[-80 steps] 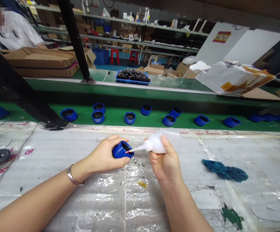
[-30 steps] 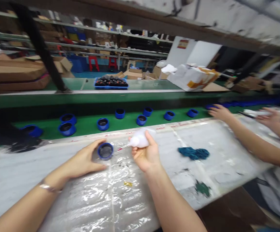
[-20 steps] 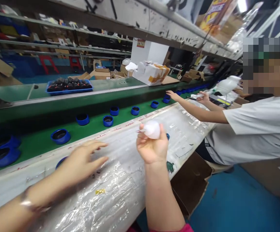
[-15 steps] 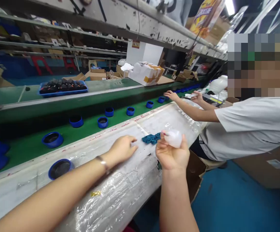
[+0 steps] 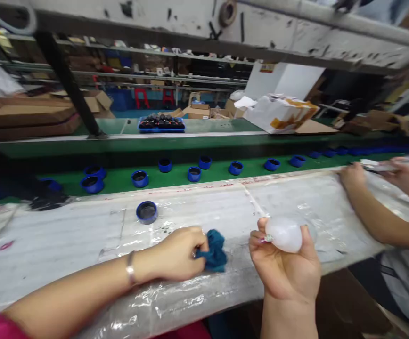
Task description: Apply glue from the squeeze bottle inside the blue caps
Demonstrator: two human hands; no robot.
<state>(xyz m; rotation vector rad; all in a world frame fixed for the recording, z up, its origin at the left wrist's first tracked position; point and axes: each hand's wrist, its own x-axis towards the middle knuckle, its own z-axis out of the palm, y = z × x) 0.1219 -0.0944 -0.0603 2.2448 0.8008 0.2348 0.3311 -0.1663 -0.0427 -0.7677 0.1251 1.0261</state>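
My left hand (image 5: 185,254) is closed around a crumpled teal cloth (image 5: 216,252), which bunches out past the fingers just above the plastic-covered bench (image 5: 197,212). In my right hand (image 5: 287,273), palm turned up, a rounded whitish translucent piece (image 5: 285,233) is held between thumb and fingers; its exact kind is unclear. One blue ring-shaped part with a dark inside (image 5: 147,212) sits on the bench beyond my left forearm.
Behind the bench runs a green conveyor belt (image 5: 169,181) with several blue parts (image 5: 194,173) along it. A blue tray of dark pieces (image 5: 162,123) and a taped white box (image 5: 282,113) stand farther back. A co-worker's arms (image 5: 374,212) reach over the bench at right.
My left hand has taken hold of the teal cloth, which lay on the bench before. The right hand still holds the whitish piece. The view has turned to the left.
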